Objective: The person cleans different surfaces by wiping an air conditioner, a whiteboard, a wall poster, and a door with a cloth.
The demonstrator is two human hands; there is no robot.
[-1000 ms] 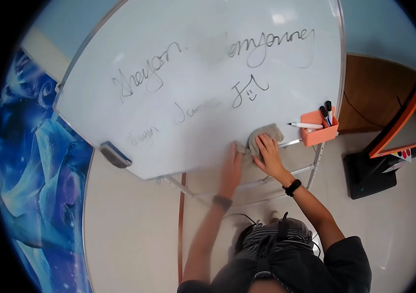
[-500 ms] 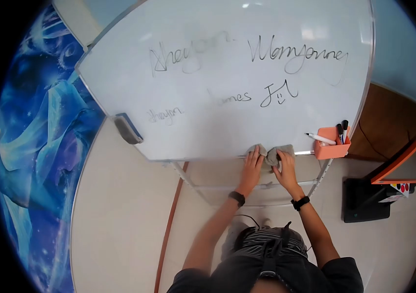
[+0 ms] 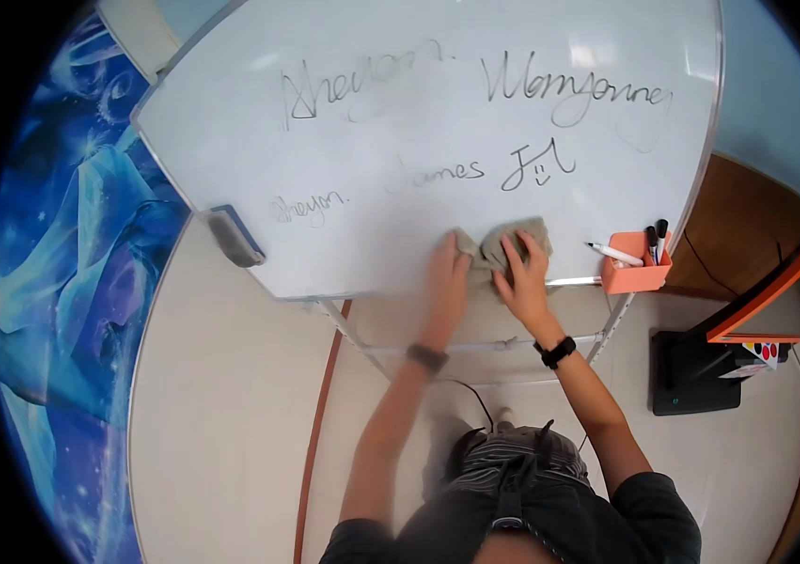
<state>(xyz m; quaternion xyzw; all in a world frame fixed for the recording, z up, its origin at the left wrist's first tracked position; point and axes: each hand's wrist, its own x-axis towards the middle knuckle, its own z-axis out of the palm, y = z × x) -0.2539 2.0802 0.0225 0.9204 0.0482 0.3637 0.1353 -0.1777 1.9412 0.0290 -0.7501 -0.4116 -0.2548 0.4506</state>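
Note:
A grey-beige cloth (image 3: 524,231) lies bunched against the lower edge of the whiteboard (image 3: 325,254). My right hand (image 3: 524,277) grips its right part, fingers curled over the fabric. Slightly blurred, my left hand (image 3: 447,282) holds the cloth's left end. Black handwriting (image 3: 569,89) covers the upper board, with smaller words and a smiley drawing below it; some letters at the left are faded.
An orange holder (image 3: 637,273) with several markers hangs at the board's lower right. An eraser (image 3: 234,237) sits on the lower left edge. The board's metal stand (image 3: 503,346) is underneath. An orange-edged screen (image 3: 785,268) stands at the right.
Since the last earlier frame, both hands and the cloth have moved up onto the board, the left hand also leftward. The view has shifted slightly.

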